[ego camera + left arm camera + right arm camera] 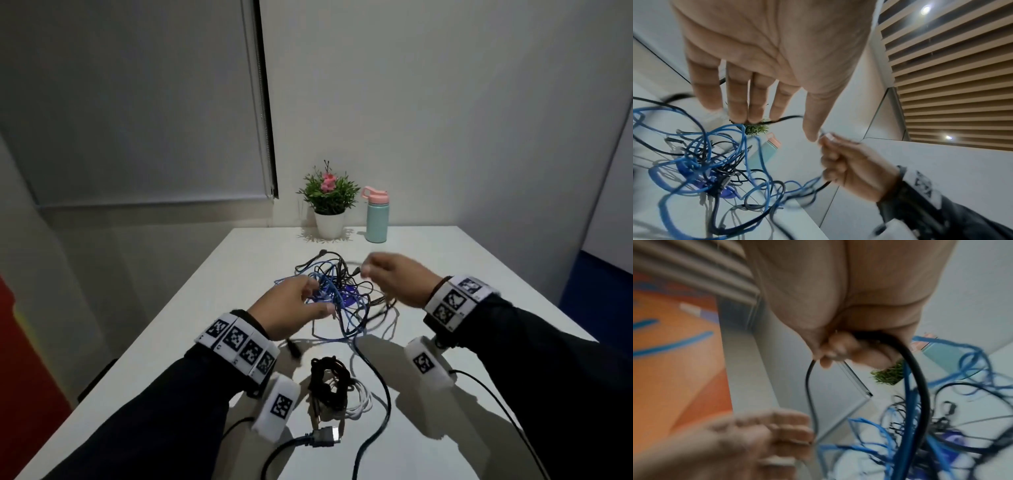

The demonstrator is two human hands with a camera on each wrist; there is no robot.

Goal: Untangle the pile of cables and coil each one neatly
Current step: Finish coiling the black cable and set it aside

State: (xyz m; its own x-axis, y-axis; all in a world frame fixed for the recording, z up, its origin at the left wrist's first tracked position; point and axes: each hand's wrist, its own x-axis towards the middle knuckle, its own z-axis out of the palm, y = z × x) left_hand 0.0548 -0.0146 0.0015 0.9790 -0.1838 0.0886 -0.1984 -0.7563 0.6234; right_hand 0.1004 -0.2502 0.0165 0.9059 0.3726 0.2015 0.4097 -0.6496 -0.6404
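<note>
A tangled pile of blue and black cables lies mid-table, also seen as the pile from the left wrist. My left hand hovers at the pile's left side with fingers straight and nothing gripped. My right hand is raised at the pile's right, its fingers curled round a black cable; a blue strand runs beside it down into the tangle. Near me lie a coiled black cable and a white coil.
A potted plant and a teal bottle with a pink lid stand at the back of the white table. A grey connector and a loose blue cable lie near the front edge.
</note>
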